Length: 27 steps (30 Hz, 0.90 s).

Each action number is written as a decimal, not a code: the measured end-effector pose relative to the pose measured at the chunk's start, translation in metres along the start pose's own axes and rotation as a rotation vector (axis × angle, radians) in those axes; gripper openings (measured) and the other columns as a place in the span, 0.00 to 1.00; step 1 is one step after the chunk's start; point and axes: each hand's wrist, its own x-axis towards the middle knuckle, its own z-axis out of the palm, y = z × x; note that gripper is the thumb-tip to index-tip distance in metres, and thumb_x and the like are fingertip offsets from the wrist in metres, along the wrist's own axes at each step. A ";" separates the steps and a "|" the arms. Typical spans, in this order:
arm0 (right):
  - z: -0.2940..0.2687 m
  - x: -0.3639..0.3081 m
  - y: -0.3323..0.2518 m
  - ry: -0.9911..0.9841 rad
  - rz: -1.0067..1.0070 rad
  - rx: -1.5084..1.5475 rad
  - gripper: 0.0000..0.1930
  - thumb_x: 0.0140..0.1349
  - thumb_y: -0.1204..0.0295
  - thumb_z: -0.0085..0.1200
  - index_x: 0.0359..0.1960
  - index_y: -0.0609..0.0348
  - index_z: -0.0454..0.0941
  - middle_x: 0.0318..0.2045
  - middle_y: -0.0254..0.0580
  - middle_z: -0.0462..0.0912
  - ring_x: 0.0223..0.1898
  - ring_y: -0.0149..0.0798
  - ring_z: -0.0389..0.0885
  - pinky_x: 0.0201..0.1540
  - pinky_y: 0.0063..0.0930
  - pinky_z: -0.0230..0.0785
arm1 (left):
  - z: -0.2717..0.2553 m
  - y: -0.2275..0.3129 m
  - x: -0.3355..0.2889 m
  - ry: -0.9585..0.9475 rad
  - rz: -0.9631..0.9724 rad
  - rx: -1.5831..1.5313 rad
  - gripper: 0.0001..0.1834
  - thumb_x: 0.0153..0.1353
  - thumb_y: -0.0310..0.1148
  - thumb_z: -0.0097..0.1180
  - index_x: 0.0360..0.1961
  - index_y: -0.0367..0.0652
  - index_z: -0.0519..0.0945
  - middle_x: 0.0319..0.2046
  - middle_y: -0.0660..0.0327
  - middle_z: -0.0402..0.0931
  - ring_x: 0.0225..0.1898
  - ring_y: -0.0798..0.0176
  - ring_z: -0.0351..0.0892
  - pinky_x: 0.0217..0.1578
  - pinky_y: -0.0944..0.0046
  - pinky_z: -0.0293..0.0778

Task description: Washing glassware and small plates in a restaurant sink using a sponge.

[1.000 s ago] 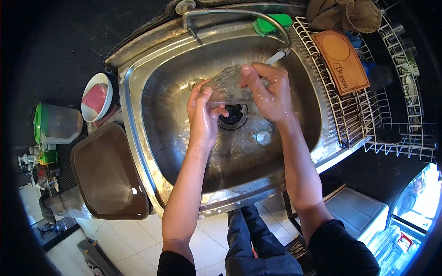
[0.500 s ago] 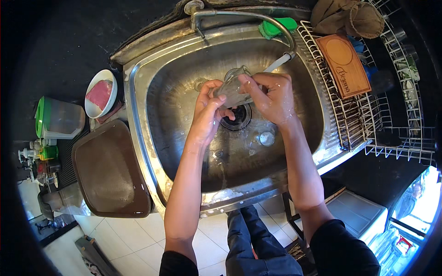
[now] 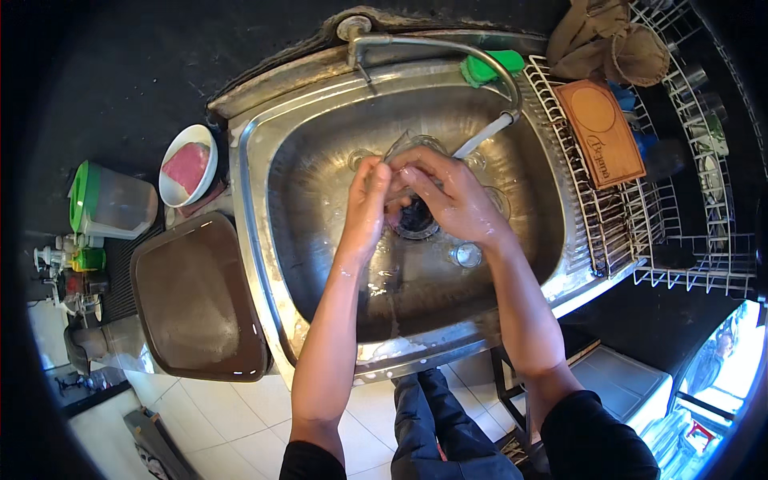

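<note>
Over the sink, both hands are closed around a clear drinking glass [image 3: 395, 150], which they mostly hide. My left hand [image 3: 367, 204] grips it from the left, thumb upward. My right hand [image 3: 454, 194] wraps over it from the right, fingers bent toward the left hand. Water [image 3: 483, 136] runs from the curved tap [image 3: 448, 42] just behind my right hand. Below the hands sits the dark drain [image 3: 418, 220]. A small glass [image 3: 466, 255] stands on the sink floor near my right wrist, and other clear glassware partly shows around the hands.
The steel sink [image 3: 304, 264] surrounds my hands. At its back edge lies a green scrub brush [image 3: 490, 67]. A white wire dish rack [image 3: 588, 216] with a wooden board [image 3: 600, 132] stands right. To the left are a brown tray [image 3: 196, 300], a white bowl [image 3: 210, 172] and a green-lidded container [image 3: 120, 200].
My right hand has moved left and closed over the glass, close against my left hand. The glass, plainly visible before, is now mostly covered. The whole view has shifted slightly.
</note>
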 end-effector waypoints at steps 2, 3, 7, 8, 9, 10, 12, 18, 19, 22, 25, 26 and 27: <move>0.002 0.000 -0.003 0.000 0.042 0.202 0.12 0.64 0.65 0.49 0.33 0.63 0.76 0.22 0.47 0.79 0.28 0.42 0.82 0.31 0.33 0.71 | 0.014 0.001 -0.005 0.052 0.089 0.000 0.27 0.63 0.52 0.51 0.54 0.45 0.63 0.25 0.67 0.70 0.21 0.74 0.68 0.21 0.72 0.66; -0.002 0.001 -0.004 -0.020 0.120 0.258 0.13 0.65 0.65 0.48 0.31 0.63 0.75 0.21 0.47 0.78 0.26 0.41 0.81 0.30 0.34 0.69 | 0.013 0.000 -0.005 0.054 0.087 0.002 0.27 0.63 0.52 0.51 0.54 0.45 0.63 0.25 0.67 0.70 0.21 0.74 0.68 0.21 0.72 0.66; -0.006 -0.001 -0.001 0.187 0.156 0.003 0.16 0.66 0.65 0.47 0.25 0.64 0.75 0.18 0.48 0.75 0.21 0.39 0.78 0.26 0.36 0.65 | 0.021 0.002 -0.004 -0.037 0.132 -0.020 0.23 0.60 0.39 0.61 0.51 0.44 0.66 0.24 0.68 0.73 0.21 0.78 0.68 0.18 0.75 0.64; -0.003 -0.005 -0.002 0.179 0.160 0.030 0.16 0.66 0.65 0.47 0.25 0.64 0.75 0.18 0.48 0.75 0.21 0.39 0.78 0.26 0.36 0.65 | 0.024 0.012 -0.011 0.011 0.164 0.096 0.22 0.58 0.37 0.62 0.49 0.43 0.68 0.24 0.68 0.73 0.23 0.77 0.69 0.20 0.75 0.66; -0.005 -0.007 -0.001 0.281 0.076 -0.053 0.16 0.66 0.66 0.47 0.23 0.64 0.74 0.17 0.48 0.74 0.20 0.43 0.76 0.26 0.37 0.65 | 0.028 0.021 -0.013 0.049 0.208 0.208 0.22 0.56 0.36 0.64 0.48 0.41 0.69 0.25 0.67 0.74 0.24 0.76 0.71 0.23 0.74 0.68; -0.006 -0.009 -0.001 0.383 -0.008 -0.134 0.17 0.65 0.67 0.47 0.20 0.65 0.74 0.16 0.49 0.74 0.20 0.46 0.75 0.25 0.38 0.64 | 0.029 0.020 -0.014 0.092 0.518 0.275 0.23 0.52 0.32 0.67 0.45 0.39 0.71 0.27 0.64 0.77 0.29 0.73 0.75 0.31 0.71 0.72; -0.001 -0.004 0.001 0.483 -0.143 -0.235 0.15 0.63 0.70 0.47 0.19 0.65 0.73 0.17 0.48 0.74 0.20 0.53 0.72 0.25 0.41 0.63 | 0.022 0.029 -0.023 0.153 0.524 0.282 0.23 0.51 0.31 0.68 0.45 0.38 0.72 0.29 0.62 0.78 0.32 0.72 0.76 0.34 0.70 0.73; 0.008 -0.002 0.009 0.436 -0.273 -0.360 0.08 0.59 0.74 0.51 0.23 0.64 0.74 0.21 0.47 0.75 0.23 0.52 0.73 0.27 0.40 0.64 | 0.003 0.086 -0.063 0.249 0.372 1.147 0.30 0.37 0.46 0.73 0.38 0.38 0.79 0.33 0.51 0.81 0.36 0.56 0.83 0.41 0.62 0.75; 0.010 -0.002 0.009 0.438 -0.246 -0.341 0.08 0.58 0.75 0.52 0.23 0.64 0.74 0.21 0.47 0.74 0.23 0.51 0.73 0.27 0.40 0.64 | 0.000 0.093 -0.071 0.255 0.372 1.156 0.30 0.37 0.46 0.73 0.38 0.38 0.79 0.33 0.51 0.81 0.36 0.56 0.83 0.41 0.62 0.75; 0.012 -0.002 0.002 0.431 -0.264 -0.374 0.06 0.58 0.74 0.53 0.24 0.62 0.75 0.21 0.45 0.75 0.24 0.50 0.74 0.27 0.39 0.66 | -0.013 0.113 -0.090 0.062 0.099 1.471 0.30 0.37 0.54 0.69 0.37 0.44 0.79 0.24 0.52 0.80 0.29 0.49 0.82 0.31 0.57 0.75; 0.013 -0.003 0.002 0.338 -0.220 -0.375 0.04 0.57 0.74 0.54 0.26 0.59 0.77 0.23 0.44 0.77 0.25 0.51 0.76 0.28 0.40 0.68 | -0.006 0.121 -0.106 0.367 0.236 1.418 0.30 0.37 0.53 0.70 0.37 0.43 0.80 0.23 0.52 0.80 0.27 0.51 0.82 0.31 0.58 0.75; 0.014 -0.003 0.002 0.294 -0.192 -0.348 0.03 0.57 0.74 0.54 0.27 0.58 0.77 0.23 0.44 0.78 0.25 0.51 0.77 0.29 0.40 0.69 | -0.006 0.132 -0.117 0.505 0.236 1.370 0.30 0.38 0.53 0.70 0.37 0.42 0.79 0.24 0.52 0.80 0.28 0.52 0.82 0.33 0.59 0.76; 0.010 -0.006 0.008 0.294 -0.181 -0.369 0.03 0.57 0.74 0.54 0.27 0.58 0.77 0.23 0.44 0.78 0.25 0.51 0.77 0.29 0.40 0.69 | -0.013 0.135 -0.124 0.629 0.230 1.303 0.31 0.38 0.53 0.70 0.38 0.41 0.79 0.25 0.52 0.80 0.29 0.53 0.82 0.34 0.59 0.76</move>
